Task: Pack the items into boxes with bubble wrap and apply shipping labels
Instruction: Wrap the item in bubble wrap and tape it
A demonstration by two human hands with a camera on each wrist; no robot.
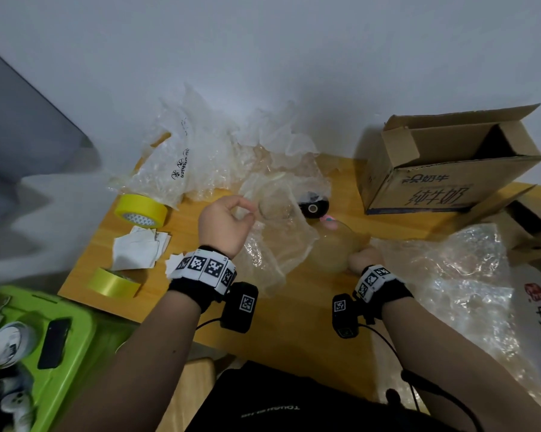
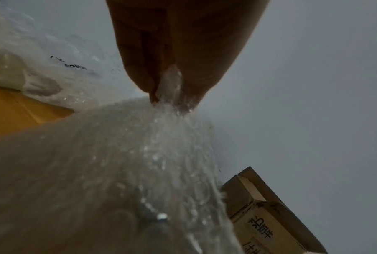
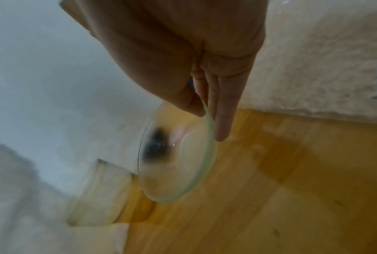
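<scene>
My left hand (image 1: 231, 218) pinches the upper edge of a clear bubble wrap sheet (image 1: 275, 241) and lifts it above the wooden table (image 1: 294, 322); in the left wrist view the bubble wrap (image 2: 140, 163) hangs from my left hand (image 2: 168, 92). My right hand (image 1: 364, 260) holds a round clear glass plate (image 1: 334, 247) by its rim, tilted, just right of the sheet. The right wrist view shows the glass plate (image 3: 176, 156) pinched between thumb and fingers of my right hand (image 3: 205, 110). An open cardboard box (image 1: 444, 169) stands at the back right.
Two yellow tape rolls (image 1: 141, 210) (image 1: 113, 282) and white paper labels (image 1: 138, 247) lie at the table's left. A black tape roll (image 1: 313, 207) sits behind the sheet. More bubble wrap (image 1: 450, 275) covers the right; a green bin (image 1: 60, 338) stands lower left.
</scene>
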